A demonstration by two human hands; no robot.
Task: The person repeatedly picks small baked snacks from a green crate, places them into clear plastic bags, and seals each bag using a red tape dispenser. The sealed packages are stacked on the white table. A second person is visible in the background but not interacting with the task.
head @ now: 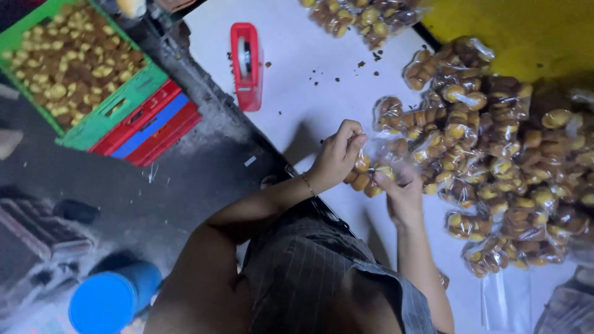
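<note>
Clear, crinkly plastic wraps the small bag of golden-brown round biscuits (370,173) we hold just above the white table (309,80), beside the heap of filled biscuit bags (501,167). We judge it light, slippery and soft-walled, its contents brittle — best pinched at the film's neck, not squeezed. Our left hand (337,158) curls, wrist bent, fingertips gripping the bag's top; our right hand (402,192) rises from below, fingers closed on its other side.
</note>
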